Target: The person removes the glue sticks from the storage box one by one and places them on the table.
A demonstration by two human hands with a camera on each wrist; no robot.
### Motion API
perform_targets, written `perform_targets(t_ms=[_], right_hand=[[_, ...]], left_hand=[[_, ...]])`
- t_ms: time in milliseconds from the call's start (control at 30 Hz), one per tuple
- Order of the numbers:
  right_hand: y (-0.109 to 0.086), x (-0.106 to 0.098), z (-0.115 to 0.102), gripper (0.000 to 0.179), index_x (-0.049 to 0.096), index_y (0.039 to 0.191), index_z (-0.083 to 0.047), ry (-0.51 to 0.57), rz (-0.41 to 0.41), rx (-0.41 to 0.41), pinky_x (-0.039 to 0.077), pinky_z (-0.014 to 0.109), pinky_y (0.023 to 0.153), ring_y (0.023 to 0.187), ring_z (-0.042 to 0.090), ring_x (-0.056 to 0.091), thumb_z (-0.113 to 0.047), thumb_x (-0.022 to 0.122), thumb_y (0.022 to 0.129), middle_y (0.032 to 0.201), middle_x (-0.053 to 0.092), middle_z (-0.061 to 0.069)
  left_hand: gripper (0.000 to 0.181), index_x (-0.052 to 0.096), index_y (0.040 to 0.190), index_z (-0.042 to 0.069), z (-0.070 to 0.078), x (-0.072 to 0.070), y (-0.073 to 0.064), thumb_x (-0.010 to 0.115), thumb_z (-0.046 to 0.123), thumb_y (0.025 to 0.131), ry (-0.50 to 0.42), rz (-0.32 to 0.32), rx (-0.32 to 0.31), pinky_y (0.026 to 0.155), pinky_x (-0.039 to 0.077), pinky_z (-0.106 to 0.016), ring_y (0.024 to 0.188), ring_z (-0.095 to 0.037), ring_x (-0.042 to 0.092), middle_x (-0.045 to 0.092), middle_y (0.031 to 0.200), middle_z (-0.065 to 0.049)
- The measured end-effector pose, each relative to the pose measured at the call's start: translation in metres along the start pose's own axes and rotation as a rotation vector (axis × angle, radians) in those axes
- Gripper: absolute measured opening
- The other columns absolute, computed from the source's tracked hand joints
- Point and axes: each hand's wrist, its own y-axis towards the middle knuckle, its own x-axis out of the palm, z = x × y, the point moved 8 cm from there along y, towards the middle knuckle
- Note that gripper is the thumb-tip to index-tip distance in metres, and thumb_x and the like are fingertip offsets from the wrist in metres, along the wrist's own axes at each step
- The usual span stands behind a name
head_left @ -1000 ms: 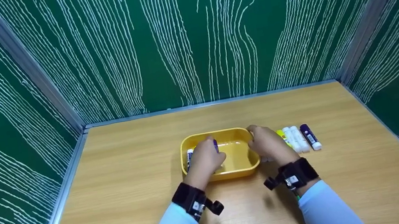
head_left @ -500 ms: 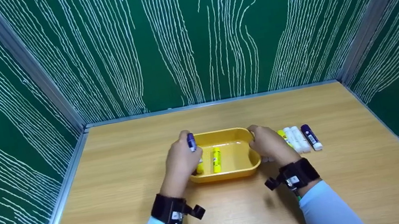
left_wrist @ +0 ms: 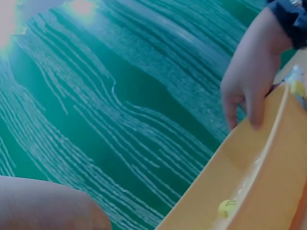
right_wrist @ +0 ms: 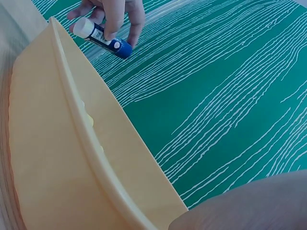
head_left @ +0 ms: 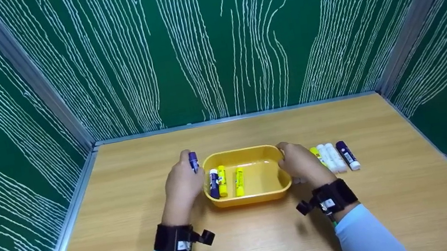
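Observation:
My left hand [head_left: 180,186] pinches a dark purple glue stick [head_left: 193,161] just left of the yellow plastic basket [head_left: 256,198]. In the right wrist view that glue stick [right_wrist: 106,40] shows its white end and printed label, with the fingers round its middle. My right hand [head_left: 300,161] grips the basket's right rim, its fingers over the edge in the left wrist view. Lying inside the basket, toward its left, are a dark glue stick with a white end [head_left: 214,184] and two yellow glue sticks, one beside it [head_left: 222,181] and one apart [head_left: 239,182].
Right of the basket, a row lies on the wooden table [head_left: 132,227]: a yellow stick [head_left: 316,153], white sticks [head_left: 334,156] and a dark purple glue stick [head_left: 348,155]. My right hand partly covers this row. Green white-streaked panels [head_left: 186,51] enclose the table's back and sides.
My left hand has lifted the dark purple glue stick out of the basket and carried it left, past the rim. The right hand stays on the right rim.

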Motion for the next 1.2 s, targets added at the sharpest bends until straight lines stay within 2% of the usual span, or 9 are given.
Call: perform_targets(t_ms=[67, 167, 300, 367, 600, 733, 867, 967, 1200], right_hand=[[0.0, 0.001, 0.0, 0.062, 0.041, 0.174, -0.007, -0.002, -0.003, -0.003, 0.066, 0.037, 0.061, 0.083, 0.03, 0.077, -0.009, 0.056, 0.114, 0.151, 0.066, 0.03], [0.0, 0.001, -0.001, 0.061, 0.044, 0.172, -0.007, -0.025, 0.015, -0.019, 0.068, 0.038, 0.074, 0.097, 0.03, 0.076, -0.009, 0.057, 0.113, 0.152, 0.066, 0.028], [0.0, -0.001, -0.003, 0.059, 0.048, 0.169, -0.004, -0.077, 0.055, -0.075, 0.065, 0.041, 0.093, 0.111, 0.031, 0.072, -0.009, 0.058, 0.111, 0.153, 0.068, 0.026], [-0.001, -0.002, -0.003, 0.06, 0.049, 0.169, -0.003, -0.084, 0.068, -0.091, 0.063, 0.041, 0.095, 0.112, 0.031, 0.072, -0.009, 0.058, 0.11, 0.152, 0.069, 0.026], [-0.001, -0.001, -0.001, 0.062, 0.045, 0.171, -0.005, -0.047, 0.044, -0.062, 0.063, 0.032, 0.08, 0.108, 0.03, 0.073, -0.009, 0.058, 0.111, 0.152, 0.068, 0.026], [-0.001, -0.001, 0.001, 0.062, 0.042, 0.173, -0.007, -0.012, 0.018, -0.025, 0.064, 0.032, 0.067, 0.095, 0.029, 0.076, -0.01, 0.057, 0.112, 0.15, 0.067, 0.027], [-0.001, 0.0, 0.003, 0.064, 0.038, 0.176, -0.009, 0.025, -0.003, 0.008, 0.064, 0.034, 0.06, 0.079, 0.029, 0.075, -0.01, 0.055, 0.114, 0.147, 0.066, 0.028], [-0.001, 0.001, 0.004, 0.064, 0.037, 0.176, -0.01, 0.037, -0.01, 0.017, 0.064, 0.035, 0.06, 0.078, 0.03, 0.074, -0.011, 0.056, 0.115, 0.147, 0.065, 0.028], [0.0, 0.002, 0.002, 0.063, 0.04, 0.175, -0.009, 0.021, 0.005, -0.013, 0.064, 0.035, 0.06, 0.08, 0.029, 0.075, -0.011, 0.056, 0.114, 0.147, 0.067, 0.029]], left_hand=[[0.069, 0.039, 0.174, 0.012, -0.006, -0.001, 0.003, 0.066, 0.028, 0.112, 0.028, -0.013, 0.002, 0.112, 0.06, -0.056, 0.119, -0.037, 0.072, 0.072, 0.145, -0.024], [0.069, 0.039, 0.174, 0.011, -0.018, 0.001, 0.009, 0.065, 0.026, 0.112, 0.047, -0.056, -0.005, 0.107, 0.06, -0.054, 0.116, -0.036, 0.071, 0.072, 0.147, -0.024], [0.068, 0.037, 0.175, 0.009, -0.034, 0.01, 0.014, 0.062, 0.019, 0.112, 0.014, -0.13, -0.014, 0.093, 0.06, -0.049, 0.107, -0.035, 0.073, 0.071, 0.146, -0.025], [0.067, 0.038, 0.174, 0.006, -0.039, 0.015, 0.015, 0.061, 0.016, 0.112, 0.012, -0.155, -0.004, 0.089, 0.059, -0.046, 0.105, -0.034, 0.072, 0.07, 0.146, -0.026], [0.065, 0.041, 0.172, 0.006, -0.051, 0.031, 0.016, 0.061, 0.012, 0.11, -0.007, -0.225, -0.037, 0.079, 0.057, -0.04, 0.107, -0.034, 0.071, 0.069, 0.146, -0.026], [0.065, 0.043, 0.172, 0.012, -0.052, 0.037, 0.017, 0.062, 0.016, 0.111, -0.061, -0.241, -0.07, 0.065, 0.056, -0.036, 0.091, -0.031, 0.071, 0.069, 0.141, -0.023], [0.059, 0.048, 0.168, 0.015, -0.052, 0.043, 0.016, 0.066, 0.023, 0.112, -0.091, -0.265, -0.083, 0.057, 0.054, -0.035, 0.074, -0.028, 0.068, 0.072, 0.123, -0.019], [0.056, 0.051, 0.165, 0.014, -0.052, 0.045, 0.015, 0.067, 0.026, 0.112, -0.084, -0.268, -0.078, 0.057, 0.053, -0.035, 0.072, -0.027, 0.066, 0.072, 0.115, -0.016], [0.048, 0.057, 0.156, 0.011, -0.048, 0.045, 0.013, 0.068, 0.024, 0.111, -0.069, -0.269, -0.038, 0.062, 0.054, -0.035, 0.078, -0.028, 0.068, 0.072, 0.114, -0.015]])
